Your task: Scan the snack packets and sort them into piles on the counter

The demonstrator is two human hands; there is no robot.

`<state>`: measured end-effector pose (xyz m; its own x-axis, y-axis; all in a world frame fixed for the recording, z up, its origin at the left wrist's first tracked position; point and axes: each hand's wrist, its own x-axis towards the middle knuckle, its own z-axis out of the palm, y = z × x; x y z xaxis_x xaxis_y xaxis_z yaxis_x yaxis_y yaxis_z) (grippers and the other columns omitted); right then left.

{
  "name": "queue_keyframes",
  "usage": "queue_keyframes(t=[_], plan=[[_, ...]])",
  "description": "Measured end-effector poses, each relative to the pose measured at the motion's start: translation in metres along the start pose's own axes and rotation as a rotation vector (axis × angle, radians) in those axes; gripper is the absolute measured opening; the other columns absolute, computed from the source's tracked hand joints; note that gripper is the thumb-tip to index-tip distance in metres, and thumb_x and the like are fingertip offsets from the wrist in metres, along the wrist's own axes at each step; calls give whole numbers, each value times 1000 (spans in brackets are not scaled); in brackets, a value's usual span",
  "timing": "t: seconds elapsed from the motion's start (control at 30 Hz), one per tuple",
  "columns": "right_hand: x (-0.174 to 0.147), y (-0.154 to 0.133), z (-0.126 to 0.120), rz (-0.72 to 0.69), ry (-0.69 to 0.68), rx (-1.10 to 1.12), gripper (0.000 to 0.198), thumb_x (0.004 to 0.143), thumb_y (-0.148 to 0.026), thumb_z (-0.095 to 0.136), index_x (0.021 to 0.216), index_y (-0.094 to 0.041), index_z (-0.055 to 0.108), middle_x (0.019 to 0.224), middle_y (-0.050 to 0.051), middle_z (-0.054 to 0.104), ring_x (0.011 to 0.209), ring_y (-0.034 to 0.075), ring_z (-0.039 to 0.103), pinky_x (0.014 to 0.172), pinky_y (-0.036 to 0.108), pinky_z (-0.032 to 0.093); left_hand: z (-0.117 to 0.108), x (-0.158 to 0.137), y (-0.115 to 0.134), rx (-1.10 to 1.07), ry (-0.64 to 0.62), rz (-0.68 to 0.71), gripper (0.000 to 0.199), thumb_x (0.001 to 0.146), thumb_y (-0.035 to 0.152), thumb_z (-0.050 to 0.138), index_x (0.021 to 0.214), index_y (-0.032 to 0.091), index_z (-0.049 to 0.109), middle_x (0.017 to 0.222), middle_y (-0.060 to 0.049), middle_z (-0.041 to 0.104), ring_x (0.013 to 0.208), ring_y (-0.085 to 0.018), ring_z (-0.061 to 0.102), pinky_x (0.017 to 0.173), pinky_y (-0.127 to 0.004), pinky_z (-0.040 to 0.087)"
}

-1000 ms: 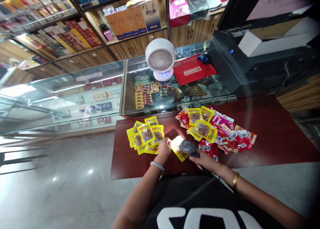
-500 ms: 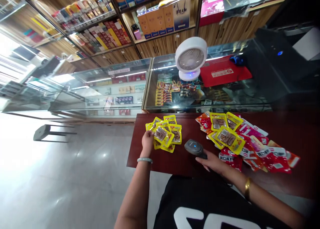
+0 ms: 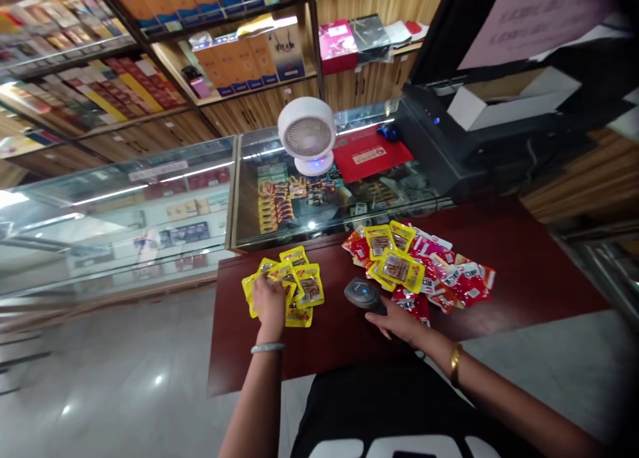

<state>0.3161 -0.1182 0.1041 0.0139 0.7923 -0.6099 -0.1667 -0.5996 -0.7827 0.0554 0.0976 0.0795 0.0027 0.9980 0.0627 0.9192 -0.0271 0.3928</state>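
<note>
Slippage possible among loosely overlapped yellow packets [image 3: 309,286] beneath the left hand [image 3: 270,305], from slick-looking film or a pinch catching two at once. Left hand: fingers over these packets, cannot tell whether gripping. Right hand [image 3: 399,321]: wrapped around the near end of a dark scanner [image 3: 363,291]. Position on the bench [image 3: 327,345]: yellow packets under and just right of the left hand; further yellow packets [image 3: 401,269] atop red packets [image 3: 466,281], just beyond the right hand.
</note>
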Motion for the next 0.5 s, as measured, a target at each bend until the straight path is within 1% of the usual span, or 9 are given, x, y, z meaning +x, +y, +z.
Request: queue_keyframes(t=[0.03, 0.1, 0.13, 0.17, 0.27, 0.37, 0.43, 0.5], plan=[[-2, 1, -6, -8, 35, 2, 43, 77, -49, 68, 104, -20, 50, 49, -11, 47, 36, 9, 41, 41, 22, 32, 11, -4, 21, -47, -89, 65, 35, 85, 34, 58, 115, 15, 61, 111, -14, 66, 111, -28, 58, 96, -42, 45], [-6, 6, -18, -24, 96, 10, 40, 79, -49, 67, 101, -21, 49, 48, -11, 47, 37, 9, 42, 42, 22, 32, 36, -15, 67, -173, -306, 161, 25, 87, 32, 57, 105, 18, 67, 104, -10, 70, 100, -23, 63, 91, -37, 47], [-7, 9, -25, -29, 122, 17, 39, 79, -49, 66, 100, -21, 48, 47, -11, 47, 37, 9, 42, 42, 22, 32, 49, -22, 89, -227, -429, 200, 23, 88, 32, 56, 101, 18, 69, 101, -9, 71, 93, -20, 65, 86, -33, 48], [-9, 14, -31, -32, 145, 28, 38, 79, -49, 66, 98, -22, 48, 46, -11, 46, 36, 9, 42, 41, 22, 31, 61, -29, 111, -247, -522, 237, 22, 88, 32, 56, 98, 19, 70, 99, -8, 72, 89, -19, 65, 83, -31, 48], [-14, 27, -49, -57, 190, 67, 36, 81, -51, 65, 92, -22, 47, 44, -11, 47, 35, 10, 42, 40, 22, 31, 90, -52, 165, -205, -680, 344, 24, 88, 37, 58, 99, 20, 72, 101, -8, 73, 89, -17, 66, 80, -27, 46], [-23, 34, -63, -88, 228, 102, 36, 82, -52, 63, 92, -21, 49, 45, -10, 48, 37, 10, 43, 41, 22, 31, 107, -68, 197, -86, -777, 370, 32, 87, 47, 59, 99, 21, 72, 100, -9, 73, 87, -19, 66, 73, -25, 44], [-29, 36, -70, -78, 269, 128, 40, 81, -54, 64, 96, -20, 50, 45, -10, 48, 37, 10, 42, 42, 22, 31, 115, -74, 208, -15, -823, 349, 32, 85, 49, 61, 98, 21, 71, 96, -9, 73, 85, -19, 66, 69, -25, 43], [-34, 36, -75, -55, 314, 155, 43, 78, -54, 66, 99, -20, 52, 46, -10, 48, 37, 10, 42, 42, 23, 33, 122, -76, 212, 11, -856, 311, 27, 84, 44, 64, 94, 20, 69, 92, -7, 73, 83, -19, 66, 68, -24, 43]])
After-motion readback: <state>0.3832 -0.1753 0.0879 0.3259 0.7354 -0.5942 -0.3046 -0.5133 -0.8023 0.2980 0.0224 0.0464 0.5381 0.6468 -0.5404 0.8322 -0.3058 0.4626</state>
